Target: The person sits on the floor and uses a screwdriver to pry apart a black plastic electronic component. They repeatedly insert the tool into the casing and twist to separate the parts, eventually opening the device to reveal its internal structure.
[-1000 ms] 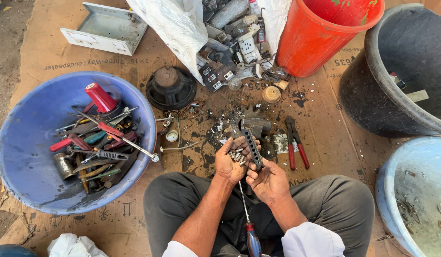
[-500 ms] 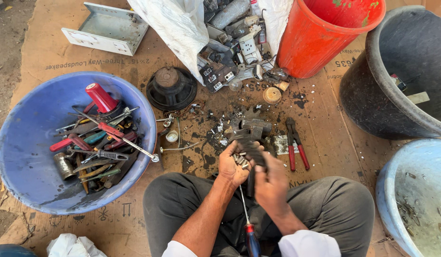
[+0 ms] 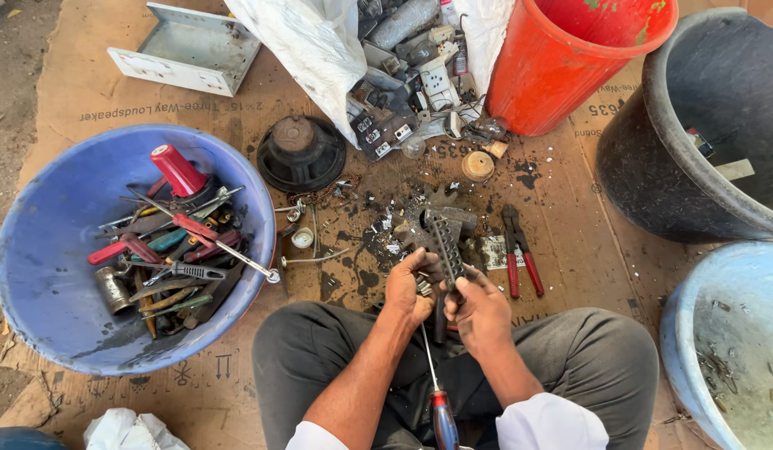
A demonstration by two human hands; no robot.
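Observation:
Both of my hands meet over my lap, just above my crossed grey-trousered legs. My left hand (image 3: 410, 289) grips the lower end of a long dark perforated electrical strip (image 3: 446, 240) that stands up between the hands. My right hand (image 3: 480, 307) pinches the same strip lower down, beside a dark handle. A screwdriver with a red and blue handle (image 3: 441, 410) lies along my lap, its shaft pointing up toward my hands. Small grey metal bits sit under my left fingers.
A blue basin (image 3: 53, 275) full of hand tools sits at left. Red-handled pliers (image 3: 520, 254) lie right of my hands. Further off are a black speaker (image 3: 301, 152), a red bucket (image 3: 562, 67), a black tub (image 3: 703, 125), a light blue basin (image 3: 720, 333) and a sack of scrap (image 3: 403, 75).
The dark strip has turned more upright in my hands, and my right hand has slid a little lower on it. Everything on the cardboard stays put.

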